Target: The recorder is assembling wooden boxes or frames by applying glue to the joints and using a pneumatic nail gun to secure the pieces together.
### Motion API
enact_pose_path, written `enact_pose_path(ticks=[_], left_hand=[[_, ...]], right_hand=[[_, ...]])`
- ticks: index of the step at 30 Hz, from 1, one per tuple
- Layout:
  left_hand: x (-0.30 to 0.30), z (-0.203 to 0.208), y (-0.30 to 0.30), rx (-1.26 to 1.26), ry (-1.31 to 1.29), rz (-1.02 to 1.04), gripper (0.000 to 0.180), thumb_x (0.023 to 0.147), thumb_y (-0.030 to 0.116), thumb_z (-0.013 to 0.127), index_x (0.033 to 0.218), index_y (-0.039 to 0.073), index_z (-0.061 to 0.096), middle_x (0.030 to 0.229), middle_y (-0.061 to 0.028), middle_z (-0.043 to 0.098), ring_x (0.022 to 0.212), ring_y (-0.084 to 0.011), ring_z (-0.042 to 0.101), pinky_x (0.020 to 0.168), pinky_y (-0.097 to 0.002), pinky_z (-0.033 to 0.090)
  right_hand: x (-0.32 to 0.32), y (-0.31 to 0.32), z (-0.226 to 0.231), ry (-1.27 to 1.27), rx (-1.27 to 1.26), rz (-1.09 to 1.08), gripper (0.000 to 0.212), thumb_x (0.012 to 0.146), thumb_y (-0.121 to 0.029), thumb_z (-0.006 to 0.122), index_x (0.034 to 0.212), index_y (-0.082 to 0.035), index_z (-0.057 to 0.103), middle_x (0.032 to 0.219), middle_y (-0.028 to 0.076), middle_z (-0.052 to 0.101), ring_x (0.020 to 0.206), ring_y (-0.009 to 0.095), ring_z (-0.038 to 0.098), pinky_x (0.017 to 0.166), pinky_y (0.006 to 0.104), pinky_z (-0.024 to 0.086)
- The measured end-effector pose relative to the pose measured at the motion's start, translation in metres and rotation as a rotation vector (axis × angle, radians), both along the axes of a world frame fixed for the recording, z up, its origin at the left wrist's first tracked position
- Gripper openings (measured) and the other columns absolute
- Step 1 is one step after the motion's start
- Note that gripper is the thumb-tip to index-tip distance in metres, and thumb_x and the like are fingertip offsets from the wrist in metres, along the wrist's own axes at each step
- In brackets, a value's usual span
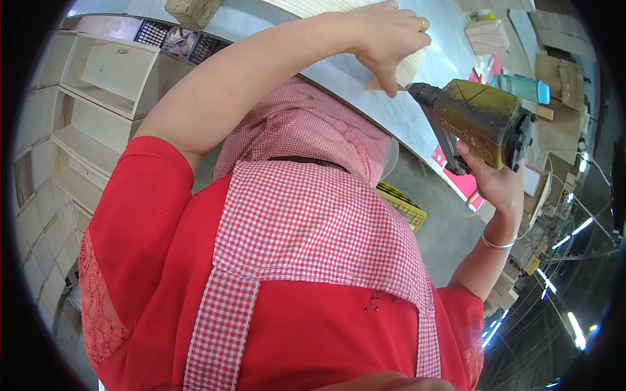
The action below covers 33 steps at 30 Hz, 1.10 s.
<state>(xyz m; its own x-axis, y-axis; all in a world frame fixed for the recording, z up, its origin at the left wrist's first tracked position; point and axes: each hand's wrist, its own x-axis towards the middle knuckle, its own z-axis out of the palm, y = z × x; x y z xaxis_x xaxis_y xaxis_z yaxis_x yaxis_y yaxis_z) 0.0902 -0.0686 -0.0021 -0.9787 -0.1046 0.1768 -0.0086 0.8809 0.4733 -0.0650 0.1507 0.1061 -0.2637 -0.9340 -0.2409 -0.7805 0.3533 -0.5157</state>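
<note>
My right hand (492, 176) is wrapped round the handle of a worn, dark yellow and black air nail gun (479, 114). The nose of the gun points left, close to the thumb of my left hand (385, 39). That left hand reaches over the worktable, thumb and fingers spread across a pale wooden piece (411, 67) and seeming to grip it. The fingertips are partly hidden, and whether the nose touches the wood I cannot tell.
The pale worktable (339, 78) has a pale slatted panel (306, 6) on it. Stacked open wooden boxes (98, 98) stand at the left. Farther right are a teal bottle (521, 88) and a wood stack (488, 36). A yellow crate (401, 205) sits below the table.
</note>
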Motion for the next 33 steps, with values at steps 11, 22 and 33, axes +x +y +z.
enact_pose_path(ticks=[11, 22, 33], left_hand=[[-0.007, -0.018, 0.022, -0.413, -0.058, 0.252, 0.075, 0.058, 0.046, 0.084, 0.107, -0.004, 0.060, 0.113, -0.0210, 0.059, 0.111, -0.0337, 0.056, 0.094, -0.0448, 0.044], [-0.001, -0.027, 0.009, -0.162, -0.017, 0.205, 0.079, 0.056, 0.056, 0.082, 0.109, 0.000, 0.063, 0.110, -0.0145, 0.065, 0.114, -0.0287, 0.056, 0.104, -0.0473, 0.037], [-0.002, -0.030, 0.009, -0.169, 0.002, 0.208, 0.082, 0.056, 0.058, 0.083, 0.110, 0.000, 0.063, 0.107, -0.0139, 0.066, 0.116, -0.0282, 0.055, 0.106, -0.0466, 0.036]], right_hand=[[-0.006, -0.005, -0.004, 0.008, -0.002, 0.014, 0.036, 0.084, -0.013, 0.080, 0.114, 0.001, 0.066, 0.104, 0.007, 0.072, 0.089, 0.014, 0.064, 0.079, 0.0315, 0.053], [-0.027, -0.028, -0.004, 0.064, -0.118, 0.033, 0.035, 0.086, -0.016, 0.078, 0.114, 0.001, 0.066, 0.101, 0.006, 0.071, 0.086, 0.013, 0.062, 0.075, 0.0301, 0.053], [-0.038, -0.050, -0.009, 0.014, -0.093, 0.037, 0.030, 0.086, -0.016, 0.078, 0.109, 0.001, 0.068, 0.099, 0.003, 0.071, 0.083, 0.009, 0.061, 0.070, 0.0264, 0.052]])
